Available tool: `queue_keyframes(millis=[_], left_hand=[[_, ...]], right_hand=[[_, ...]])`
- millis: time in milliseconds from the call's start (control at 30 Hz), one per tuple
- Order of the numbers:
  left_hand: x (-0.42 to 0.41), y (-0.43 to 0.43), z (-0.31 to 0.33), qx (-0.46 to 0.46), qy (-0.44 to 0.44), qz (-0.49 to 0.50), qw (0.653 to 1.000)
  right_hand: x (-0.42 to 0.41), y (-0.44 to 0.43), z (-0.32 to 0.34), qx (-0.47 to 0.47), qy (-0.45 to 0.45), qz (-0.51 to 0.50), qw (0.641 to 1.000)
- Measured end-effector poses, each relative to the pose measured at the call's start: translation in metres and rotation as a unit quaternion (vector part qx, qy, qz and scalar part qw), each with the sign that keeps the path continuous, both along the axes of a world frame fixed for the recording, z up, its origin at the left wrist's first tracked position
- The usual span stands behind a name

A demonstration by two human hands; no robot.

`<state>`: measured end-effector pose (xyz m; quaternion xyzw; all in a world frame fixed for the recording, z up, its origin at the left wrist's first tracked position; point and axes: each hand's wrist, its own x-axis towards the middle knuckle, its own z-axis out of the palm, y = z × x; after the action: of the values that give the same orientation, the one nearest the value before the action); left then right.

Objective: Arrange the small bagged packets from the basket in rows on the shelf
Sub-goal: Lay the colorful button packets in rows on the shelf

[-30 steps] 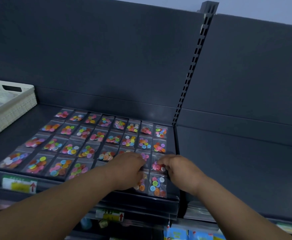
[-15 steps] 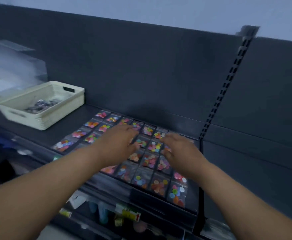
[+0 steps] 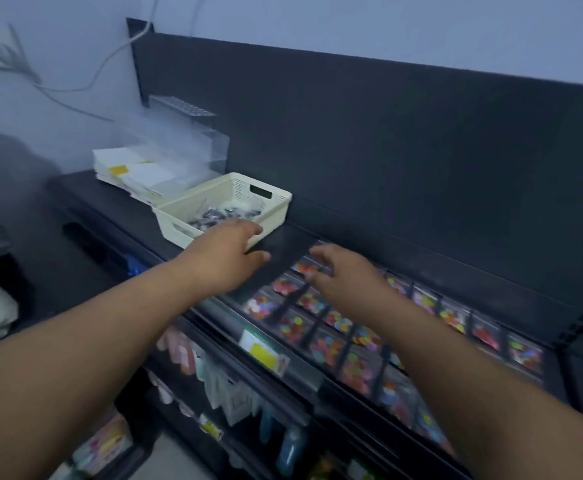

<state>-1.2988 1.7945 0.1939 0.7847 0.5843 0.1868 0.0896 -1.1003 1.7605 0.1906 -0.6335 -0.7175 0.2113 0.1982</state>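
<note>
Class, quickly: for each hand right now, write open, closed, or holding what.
Left hand: open, empty, at the basket rim.
Right hand: open, empty, over the packets.

Cream plastic basket (image 3: 241,192) with perforated matt walls, beside it matt dark shelf (image 3: 283,251), glossy clear plastic packets (image 3: 324,344) of coloured buttons, left of basket glossy clear acrylic box (image 3: 193,140), white paper stack (image 3: 134,173)
</note>
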Motion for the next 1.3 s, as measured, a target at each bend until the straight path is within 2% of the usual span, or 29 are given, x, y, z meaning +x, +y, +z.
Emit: queue_keyframes(millis=[100, 200, 267, 500, 733, 967, 1300], left_hand=[[-0.048, 0.045, 0.003, -0.005, -0.018, 0.033, 0.999], [-0.089, 0.088, 0.006, -0.018, -0.036, 0.073, 0.997], [-0.109, 0.116, 0.003, -0.034, -0.044, 0.094, 0.994], [-0.142, 0.183, -0.022, -0.082, -0.048, 0.102, 0.990], [-0.148, 0.213, -0.049, -0.102, -0.066, 0.111, 0.986], [-0.137, 0.214, -0.034, -0.067, -0.084, 0.092, 0.990], [-0.069, 0.136, 0.023, -0.032, -0.156, 0.037, 0.987]], right_hand=[[-0.047, 0.042, -0.003, -0.066, 0.151, -0.080, 0.983], [-0.084, 0.082, -0.006, -0.134, 0.295, -0.162, 0.932], [-0.100, 0.103, -0.008, -0.167, 0.333, -0.203, 0.906], [-0.138, 0.149, -0.021, -0.204, 0.365, -0.248, 0.874], [-0.156, 0.169, -0.040, -0.241, 0.318, -0.262, 0.879], [-0.136, 0.153, -0.028, -0.174, 0.342, -0.255, 0.888], [-0.067, 0.062, 0.011, -0.087, 0.343, -0.273, 0.894]])
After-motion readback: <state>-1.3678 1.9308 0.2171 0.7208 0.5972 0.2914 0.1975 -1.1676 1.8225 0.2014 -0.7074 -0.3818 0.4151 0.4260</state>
